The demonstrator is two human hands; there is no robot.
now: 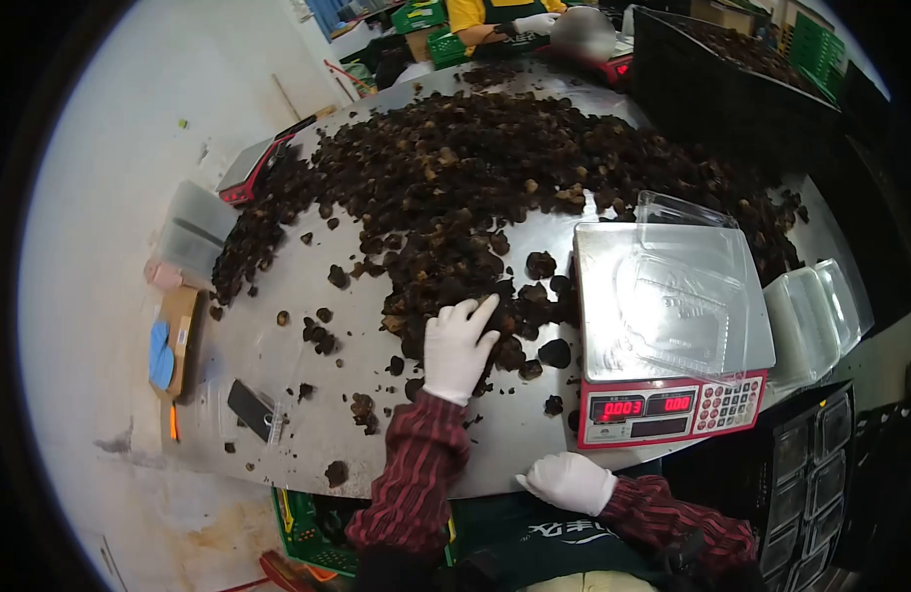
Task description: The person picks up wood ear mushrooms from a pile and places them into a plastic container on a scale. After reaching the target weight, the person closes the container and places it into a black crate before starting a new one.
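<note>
My left hand (460, 347), in a white glove, reaches onto the near edge of a large heap of dark brown, mushroom-like clumps (455, 168). Its fingers are spread and its fingertips touch the clumps. My right hand (571, 481), gloved too, is at the table's front edge below the scale, its fingers curled in. Whatever it may hold is hidden. To the right of my left hand stands a red and silver weighing scale (672, 306), its display reading 0.003 and 0.00. A clear plastic lid or tray (687, 296) lies on its plate.
Loose clumps (364, 412) dot the metal table (288, 365). Clear containers (810, 321) stand right of the scale; a phone (250, 409) lies at left. A second scale (253, 168) is at far left. Across the table, a co-worker's gloved hand (536, 24) shows near a black bin (741, 99).
</note>
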